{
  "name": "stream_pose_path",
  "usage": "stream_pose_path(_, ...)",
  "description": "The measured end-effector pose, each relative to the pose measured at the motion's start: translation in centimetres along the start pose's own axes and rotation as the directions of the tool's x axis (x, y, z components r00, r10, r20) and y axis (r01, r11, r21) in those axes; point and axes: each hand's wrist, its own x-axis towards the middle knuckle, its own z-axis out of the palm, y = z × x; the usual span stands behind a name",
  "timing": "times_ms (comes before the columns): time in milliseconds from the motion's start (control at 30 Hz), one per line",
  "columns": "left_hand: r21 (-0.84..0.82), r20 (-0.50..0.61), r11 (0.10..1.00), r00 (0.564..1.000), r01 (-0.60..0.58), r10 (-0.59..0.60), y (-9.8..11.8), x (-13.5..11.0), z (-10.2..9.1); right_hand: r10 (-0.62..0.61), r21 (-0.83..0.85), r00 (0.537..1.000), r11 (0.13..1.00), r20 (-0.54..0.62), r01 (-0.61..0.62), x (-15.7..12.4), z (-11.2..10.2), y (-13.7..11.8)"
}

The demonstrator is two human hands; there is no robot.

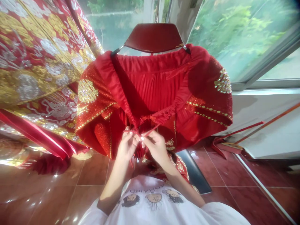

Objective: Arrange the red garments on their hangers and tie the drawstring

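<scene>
A red pleated skirt with gold bead trim and sparkling gold emblems hangs in front of me from a dark red hanger, its gathered waistband held at both sides by clips. At the front of the waistband, thin red drawstrings come out where the two edges meet. My left hand pinches one string between thumb and fingers. Close beside it, almost touching, my right hand pinches the other string. The fingertips partly hide where the strings cross.
To the left hangs a red fabric piece with gold and silver embroidery. A black seat or board stands below the skirt. At right, a dustpan and a stick handle lean by the white wall; windows are behind.
</scene>
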Motion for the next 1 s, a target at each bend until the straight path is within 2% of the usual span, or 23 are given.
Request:
stream_pose_path(67,-0.069,0.045,0.997,0.999,-0.022,0.025,0.5,-0.2,0.0,0.004,-0.005,1.000,1.000,0.005,-0.004,-0.2,-0.1,-0.3)
stream_pose_path(167,-0.107,0.070,0.979,0.981,-0.176,0.184,2.0,-0.3,-0.4,0.009,0.001,1.000,1.000,-0.014,-0.009,-0.3,-0.6,-0.8)
stream_pose_path(267,-0.058,0.048,0.920,0.919,-0.388,0.391,4.0,0.0,-2.0,0.028,-0.005,0.998,1.000,-0.051,-0.029,-0.4,-1.4,-1.3)
stream_pose_path(333,-0.023,-0.030,0.868,0.868,-0.496,0.495,5.3,0.1,-3.5,0.032,-0.014,0.997,0.999,-0.065,-0.033,-0.5,-1.7,-1.4)
stream_pose_path(400,0.151,-0.131,0.834,0.825,-0.531,0.549,6.2,0.2,-4.9,0.034,-0.013,0.997,0.999,-0.063,-0.035,-0.5,-1.8,-1.3)
stream_pose_path(433,0.333,-0.151,0.794,0.803,-0.509,0.577,6.5,0.1,-5.5,0.039,-0.011,0.997,0.999,-0.062,-0.040,-0.5,-1.7,-1.2)
stream_pose_path(467,0.555,-0.140,0.694,0.771,-0.458,0.621,6.7,-0.1,-5.8,0.041,-0.013,0.997,0.999,-0.065,-0.042,-0.6,-1.6,-1.0)
stream_pose_path(500,0.761,-0.095,0.521,0.729,-0.387,0.678,6.7,-0.3,-5.8,0.034,-0.022,0.997,0.999,-0.075,-0.035,-0.6,-1.5,-0.8)
stream_pose_path(533,0.899,-0.017,0.306,0.675,-0.312,0.737,6.5,-0.5,-5.5,0.014,-0.036,0.996,0.999,-0.087,-0.018,-0.6,-1.3,-0.6)
stream_pose_path(567,0.959,0.083,0.111,0.633,-0.260,0.770,6.1,-0.8,-4.9,-0.012,-0.055,0.995,0.998,-0.095,0.007,-0.6,-1.1,-0.4)
stream_pose_path(600,0.965,0.179,-0.017,0.612,-0.261,0.770,5.5,-1.2,-4.0,-0.042,-0.075,0.995,0.997,-0.094,0.035,-0.6,-0.9,-0.3)
stream_pose_path(633,0.946,0.256,-0.058,0.623,-0.320,0.739,4.8,-1.4,-2.9,-0.071,-0.093,0.994,0.994,-0.083,0.063,-0.6,-0.6,-0.2)
stream_pose_path(667,0.909,0.315,-0.009,0.672,-0.416,0.670,3.9,-1.6,-1.7,-0.097,-0.106,0.993,0.990,-0.063,0.090,-0.6,-0.4,-0.2)
stream_pose_path(700,0.854,0.364,0.116,0.743,-0.507,0.561,3.1,-1.8,-0.5,-0.121,-0.114,0.992,0.987,-0.042,0.116,-0.7,-0.2,-0.2)
stream_pose_path(733,0.792,0.403,0.279,0.808,-0.543,0.430,2.2,-1.8,0.7,-0.146,-0.120,0.989,0.983,-0.023,0.142,-0.7,0.0,-0.3)
stream_pose_path(767,0.729,0.433,0.433,0.847,-0.530,0.308,1.4,-1.7,1.6,-0.170,-0.126,0.985,0.978,-0.012,0.167,-0.7,0.0,-0.4)
stream_pose_path(800,0.684,0.447,0.546,0.869,-0.484,0.211,0.8,-1.6,2.2,-0.184,-0.134,0.983,0.974,-0.002,0.183,-0.7,0.0,-0.5)
stream_pose_path(833,0.666,0.446,0.605,0.883,-0.436,0.146,0.3,-1.5,2.7,-0.184,-0.147,0.983,0.972,0.009,0.183,-0.6,-0.2,-0.7)
stream_pose_path(867,0.675,0.433,0.611,0.893,-0.413,0.126,0.1,-1.3,2.8,-0.172,-0.171,0.985,0.970,0.017,0.173,-0.6,-0.5,-0.9)
stream_pose_path(933,0.736,0.411,0.521,0.897,-0.433,0.164,0.5,-0.9,2.8,-0.144,-0.268,0.989,0.953,0.014,0.143,-0.4,-1.4,-1.6)
stream_pose_path(1000,0.762,0.441,0.411,0.866,-0.500,0.237,1.9,-0.6,3.0,-0.152,-0.416,0.988,0.899,-0.005,0.136,-0.1,-2.6,-2.8)
